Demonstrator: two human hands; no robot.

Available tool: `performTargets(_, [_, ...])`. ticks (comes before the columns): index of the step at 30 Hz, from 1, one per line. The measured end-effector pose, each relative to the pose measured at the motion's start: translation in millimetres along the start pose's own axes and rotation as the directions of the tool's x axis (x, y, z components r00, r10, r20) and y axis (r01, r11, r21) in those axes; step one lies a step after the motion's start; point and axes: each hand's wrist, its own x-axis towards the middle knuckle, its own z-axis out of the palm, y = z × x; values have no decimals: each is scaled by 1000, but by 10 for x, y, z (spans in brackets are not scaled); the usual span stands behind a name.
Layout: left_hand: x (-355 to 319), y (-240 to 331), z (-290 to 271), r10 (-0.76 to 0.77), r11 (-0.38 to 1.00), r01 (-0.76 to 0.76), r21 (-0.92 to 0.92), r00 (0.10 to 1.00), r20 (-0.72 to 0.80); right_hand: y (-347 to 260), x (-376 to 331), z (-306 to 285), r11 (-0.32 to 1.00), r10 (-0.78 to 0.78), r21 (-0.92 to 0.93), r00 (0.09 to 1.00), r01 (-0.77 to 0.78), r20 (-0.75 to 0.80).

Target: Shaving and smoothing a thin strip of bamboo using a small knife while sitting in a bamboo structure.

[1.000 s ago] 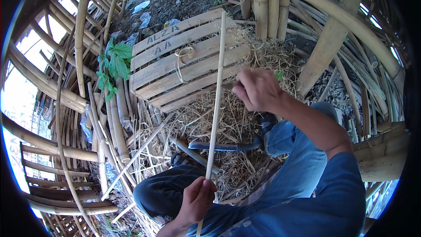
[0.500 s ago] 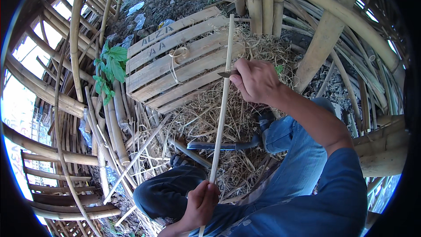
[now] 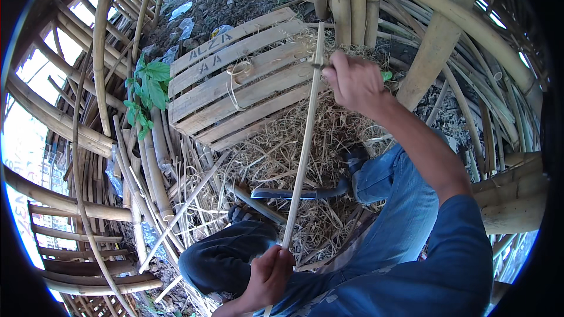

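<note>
In the head view, the long, thin, pale bamboo strip (image 3: 302,170) stands between the person's two hands, over the ground and well above the left knee's far side in the picture. The left hand (image 3: 270,273) has its fingers curled closed around the strip toward its near end, a short tail running on past the fist; this low grip, close to the body, probably serves to steady the strip while the far part is left free. The right hand (image 3: 355,81) is farther away and to the right, its fingers bent closed on a small, dark metal blade (image 3: 318,66), whose handle is hidden in the fist. The blade lies across the strip near the far end, seemingly set crosswise so that its edge meets the surface; blur hides the exact contact.

The strip's long axis runs from near to far, its far tip leaning a little right. That tip lies in front of the right part of a slatted, pale wooden crate (image 3: 220,89); whether the two touch cannot be told. Lower down, the strip passes over a long, dark-handled machete (image 3: 276,194), which lies left to right among curly, straw-coloured shavings (image 3: 329,217), its handle toward the right foot, perhaps for easy reach
</note>
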Motion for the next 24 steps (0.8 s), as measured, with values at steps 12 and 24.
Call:
performTargets(12, [-38,-27,-38,-18,1000,16,23,995,100,512,102,10,968,59,-240,995,-77,-83])
performTargets(24, [103,-155,-43,-73,975,56,-214,995,-71,897,-40,7,713,701,-41,710,-700,69])
